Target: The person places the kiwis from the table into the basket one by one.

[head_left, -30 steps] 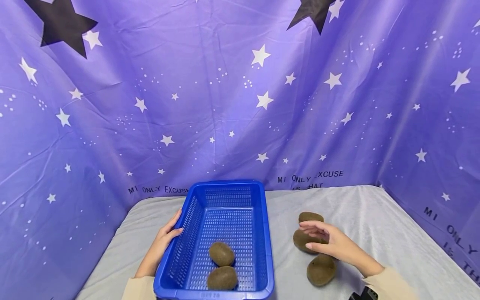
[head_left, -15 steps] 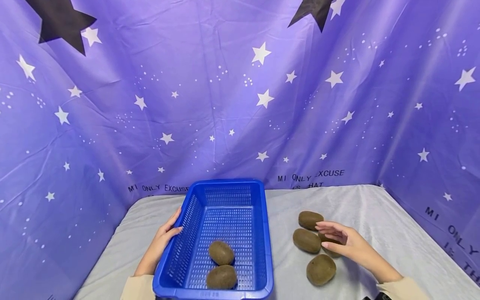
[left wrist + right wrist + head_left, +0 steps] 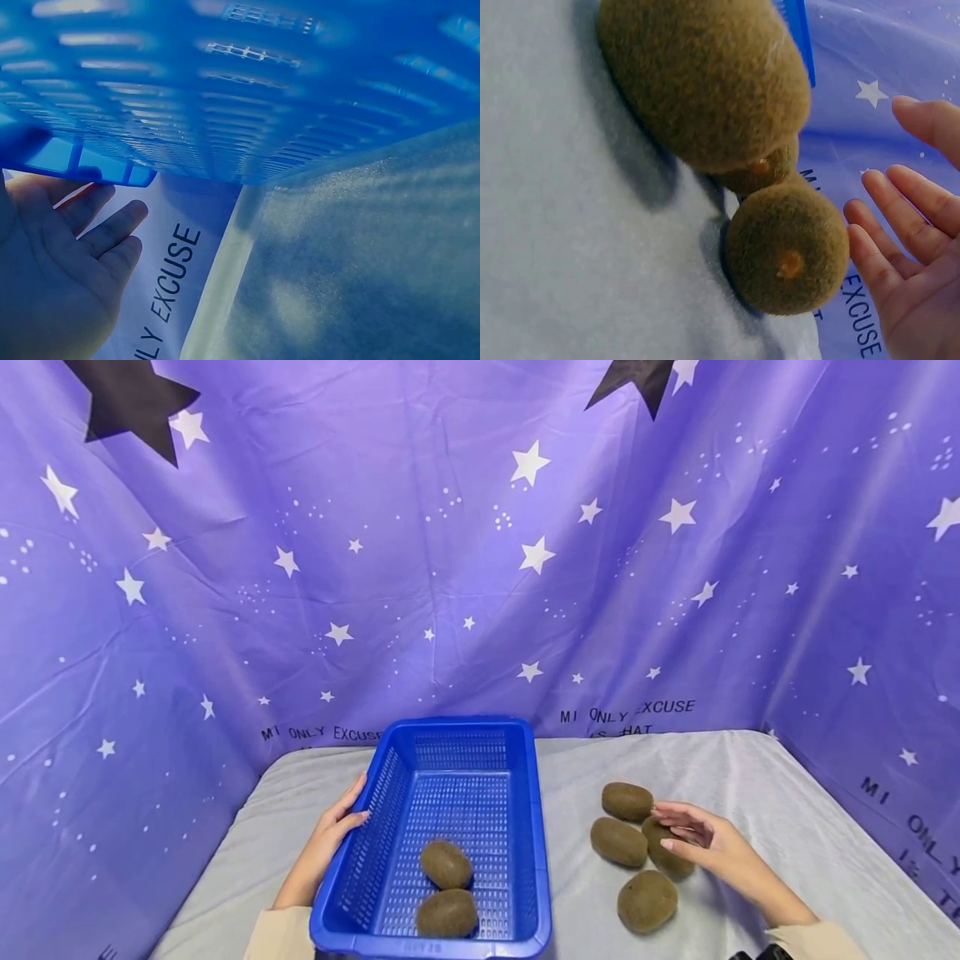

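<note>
A blue basket [image 3: 542,860] holds two brown kiwis [image 3: 446,865] near its front end. My left hand [image 3: 321,847] grips its left rim, thumb over the edge and the other fingers along the outside. In the left wrist view those fingers [image 3: 112,232] show beneath the rim. Several kiwis [image 3: 647,902] lie in a group right of the basket. My right hand [image 3: 712,843], fingers relaxed, hovers beside the rightmost kiwi [image 3: 663,850] and partly covers it. The right wrist view shows the palm [image 3: 922,277] with nothing held, next to a kiwi [image 3: 787,251].
A light grey cloth [image 3: 720,777] covers the table under the basket and kiwis. Behind and at both sides hangs a purple curtain [image 3: 450,568] with stars and lettering, close to the cloth's back edge.
My right hand has moved right across the loose kiwis, uncovering the middle one and part of the rightmost one. The left hand keeps its hold on the basket.
</note>
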`<state>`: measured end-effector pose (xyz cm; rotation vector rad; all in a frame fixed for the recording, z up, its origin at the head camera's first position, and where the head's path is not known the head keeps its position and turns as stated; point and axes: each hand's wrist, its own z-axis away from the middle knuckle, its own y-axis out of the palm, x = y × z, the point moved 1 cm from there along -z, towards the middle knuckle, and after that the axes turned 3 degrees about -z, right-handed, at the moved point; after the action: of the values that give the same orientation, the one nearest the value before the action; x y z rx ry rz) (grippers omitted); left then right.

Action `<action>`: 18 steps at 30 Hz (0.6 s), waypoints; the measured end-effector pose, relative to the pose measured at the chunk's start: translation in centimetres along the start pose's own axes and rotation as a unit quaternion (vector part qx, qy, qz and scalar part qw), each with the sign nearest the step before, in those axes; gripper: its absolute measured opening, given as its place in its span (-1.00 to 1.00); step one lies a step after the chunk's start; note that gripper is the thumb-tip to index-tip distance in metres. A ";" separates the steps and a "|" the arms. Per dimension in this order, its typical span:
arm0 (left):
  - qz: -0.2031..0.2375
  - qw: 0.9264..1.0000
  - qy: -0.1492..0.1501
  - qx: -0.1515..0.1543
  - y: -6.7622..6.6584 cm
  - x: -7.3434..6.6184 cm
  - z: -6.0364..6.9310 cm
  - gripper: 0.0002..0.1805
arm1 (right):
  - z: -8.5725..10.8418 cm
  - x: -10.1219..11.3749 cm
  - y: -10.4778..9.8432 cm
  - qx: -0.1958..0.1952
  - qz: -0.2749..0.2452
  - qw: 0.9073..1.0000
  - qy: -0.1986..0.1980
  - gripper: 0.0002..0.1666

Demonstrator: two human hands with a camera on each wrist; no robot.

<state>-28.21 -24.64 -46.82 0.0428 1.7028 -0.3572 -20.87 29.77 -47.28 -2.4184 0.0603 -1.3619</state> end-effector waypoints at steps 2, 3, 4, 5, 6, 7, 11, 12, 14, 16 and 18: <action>-0.002 1.000 -0.001 -0.003 0.0 0.0 0.0 -0.31 | 0.1 -0.2 -0.1 -0.006 -0.001 1.000 0.003 -0.51; -0.003 1.000 -0.001 -0.005 0.0 0.0 0.0 -0.31 | 0.1 -0.3 -0.1 -0.009 -0.002 1.000 0.006 -0.51; -0.004 1.000 0.001 -0.004 0.0 0.0 -0.1 -0.31 | 0.2 -0.4 -0.2 -0.012 -0.003 1.000 0.011 -0.51; -0.004 1.000 0.001 -0.003 0.0 -0.1 -0.1 -0.31 | 0.3 -0.4 -0.2 -0.015 -0.001 1.000 0.016 -0.51; -0.003 1.000 0.000 -0.002 0.0 -0.1 -0.1 -0.31 | 0.4 -0.4 -0.2 -0.018 0.001 1.000 0.023 -0.51; -0.004 1.000 0.000 -0.003 0.0 -0.1 -0.2 -0.31 | 0.4 -0.5 -0.3 -0.021 0.005 0.999 0.029 -0.51; 0.000 1.000 0.002 -0.001 0.0 -0.1 -0.3 -0.30 | 0.7 -0.8 -0.3 -0.040 0.029 0.997 0.052 -0.52; 0.001 1.000 0.004 0.000 0.0 -0.1 -0.3 -0.30 | 0.7 -1.0 -0.3 -0.045 0.033 0.997 0.057 -0.52; 0.003 1.000 0.006 0.001 0.0 -0.1 -0.2 -0.30 | 0.8 -1.3 -0.1 -0.054 0.035 0.996 0.066 -0.51; 0.001 1.000 0.007 0.002 0.0 -0.1 -0.2 -0.30 | 0.9 -1.5 0.0 -0.062 0.038 0.995 0.072 -0.49; -0.001 1.000 0.004 0.000 -0.1 -0.1 -0.1 -0.30 | 0.9 -1.8 0.1 -0.070 0.036 0.994 0.079 -0.46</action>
<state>-28.31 -24.66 -46.71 0.0425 1.7119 -0.3588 -21.04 30.33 -49.23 -2.3877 0.2906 -1.5601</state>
